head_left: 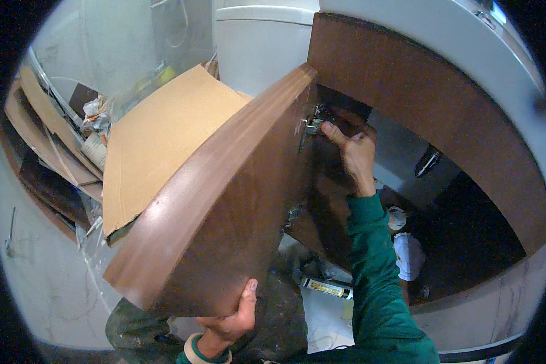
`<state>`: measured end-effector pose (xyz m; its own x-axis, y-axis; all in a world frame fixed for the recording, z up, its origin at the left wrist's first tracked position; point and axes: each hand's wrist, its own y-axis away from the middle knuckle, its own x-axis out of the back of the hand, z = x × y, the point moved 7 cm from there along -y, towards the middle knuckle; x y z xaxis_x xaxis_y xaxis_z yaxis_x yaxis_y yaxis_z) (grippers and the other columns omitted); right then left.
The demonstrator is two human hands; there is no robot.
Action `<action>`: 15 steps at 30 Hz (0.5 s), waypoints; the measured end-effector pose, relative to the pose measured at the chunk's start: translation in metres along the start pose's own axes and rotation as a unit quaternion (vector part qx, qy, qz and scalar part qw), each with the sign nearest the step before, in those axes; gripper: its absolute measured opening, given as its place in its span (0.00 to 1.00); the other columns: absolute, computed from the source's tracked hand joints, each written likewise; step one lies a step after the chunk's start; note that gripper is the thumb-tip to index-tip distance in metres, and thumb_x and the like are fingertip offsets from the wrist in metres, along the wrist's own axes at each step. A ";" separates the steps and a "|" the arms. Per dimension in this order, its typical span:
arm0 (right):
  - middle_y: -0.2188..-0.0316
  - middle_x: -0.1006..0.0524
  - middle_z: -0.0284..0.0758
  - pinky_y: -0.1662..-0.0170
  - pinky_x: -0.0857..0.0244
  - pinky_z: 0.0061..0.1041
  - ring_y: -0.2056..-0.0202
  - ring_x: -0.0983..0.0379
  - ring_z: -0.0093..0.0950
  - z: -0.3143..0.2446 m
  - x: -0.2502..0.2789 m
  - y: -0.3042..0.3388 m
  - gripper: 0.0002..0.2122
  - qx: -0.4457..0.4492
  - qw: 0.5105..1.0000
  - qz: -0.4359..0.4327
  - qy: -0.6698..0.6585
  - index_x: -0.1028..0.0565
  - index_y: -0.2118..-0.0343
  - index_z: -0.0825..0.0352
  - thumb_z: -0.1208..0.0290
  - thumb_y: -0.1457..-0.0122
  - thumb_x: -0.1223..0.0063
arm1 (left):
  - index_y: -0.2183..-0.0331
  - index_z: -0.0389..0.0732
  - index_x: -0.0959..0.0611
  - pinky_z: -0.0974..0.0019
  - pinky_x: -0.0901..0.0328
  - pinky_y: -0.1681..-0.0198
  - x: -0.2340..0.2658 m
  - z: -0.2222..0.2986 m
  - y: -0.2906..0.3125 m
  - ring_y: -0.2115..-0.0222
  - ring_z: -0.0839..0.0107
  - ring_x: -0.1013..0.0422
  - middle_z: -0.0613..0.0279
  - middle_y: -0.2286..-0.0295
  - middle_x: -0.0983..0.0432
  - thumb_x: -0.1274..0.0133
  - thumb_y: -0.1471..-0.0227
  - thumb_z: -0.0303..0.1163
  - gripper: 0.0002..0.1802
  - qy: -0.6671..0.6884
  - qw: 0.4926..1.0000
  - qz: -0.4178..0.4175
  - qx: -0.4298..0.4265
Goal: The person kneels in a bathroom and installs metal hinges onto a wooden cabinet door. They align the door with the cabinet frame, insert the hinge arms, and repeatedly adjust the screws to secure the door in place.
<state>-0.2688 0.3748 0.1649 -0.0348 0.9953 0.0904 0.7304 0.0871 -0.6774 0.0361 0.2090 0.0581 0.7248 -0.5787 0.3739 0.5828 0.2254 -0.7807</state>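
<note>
A brown wood-grain cabinet door [224, 224] stands swung out at an angle from the dark cabinet [418, 79]. My left hand [233, 315] grips its lower near edge, thumb on the inner face and fingers underneath. Near the top of the door, my right hand [357, 148] is closed at a metal hinge [313, 122]. The right thumb presses against the metal, while the fingers are partly hidden behind it inside the opening. Farther down the same side of the door shows a second hinge [293, 213].
A sealant cartridge [327, 288] lies on the floor below the cabinet. Left of the door leans a cardboard sheet [170, 139], beside stacked wooden panels [60, 130]. Behind stands a white toilet tank [267, 39]. A dark, shiny pipe [428, 161] shows inside the cabinet.
</note>
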 end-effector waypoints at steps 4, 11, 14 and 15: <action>0.59 0.24 0.39 0.53 0.36 0.25 0.58 0.29 0.27 0.004 -0.002 0.005 0.27 -0.027 0.999 0.019 0.020 0.28 0.52 0.74 0.63 0.53 0.34 | 0.46 0.41 0.37 0.58 0.34 0.53 0.001 -0.031 0.019 0.60 0.65 0.30 0.54 0.59 0.28 0.42 0.57 0.15 0.37 0.082 0.989 -0.015 0.121; 0.57 0.25 0.41 0.53 0.36 0.24 0.57 0.29 0.27 0.001 -0.002 0.010 0.26 -0.041 0.999 0.015 -0.016 0.29 0.52 0.76 0.65 0.51 0.36 | 0.51 0.39 0.32 0.58 0.34 0.52 -0.012 -0.047 0.030 0.65 0.65 0.27 0.53 0.62 0.25 0.41 0.54 0.21 0.28 -0.029 0.993 -0.065 0.094; 0.56 0.26 0.42 0.53 0.35 0.24 0.58 0.29 0.27 0.002 -0.002 0.009 0.25 -0.045 0.999 0.006 -0.002 0.30 0.51 0.76 0.68 0.50 0.36 | 0.52 0.38 0.30 0.58 0.34 0.53 -0.006 -0.032 0.022 0.65 0.64 0.26 0.53 0.62 0.25 0.42 0.54 0.21 0.26 0.066 0.990 -0.038 0.116; 0.55 0.26 0.42 0.53 0.35 0.25 0.58 0.28 0.27 0.002 -0.003 0.008 0.25 -0.044 0.999 0.000 0.004 0.30 0.51 0.76 0.69 0.50 0.36 | 0.53 0.38 0.29 0.58 0.35 0.53 -0.004 -0.028 0.020 0.64 0.64 0.27 0.54 0.62 0.25 0.42 0.54 0.22 0.24 0.059 0.987 -0.045 0.141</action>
<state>-0.2642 0.3724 0.1573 -0.0302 0.9948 0.0970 0.7871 0.0835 -0.6112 0.0352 0.1940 0.0270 0.6268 -0.6902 0.3616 0.7344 0.3685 -0.5699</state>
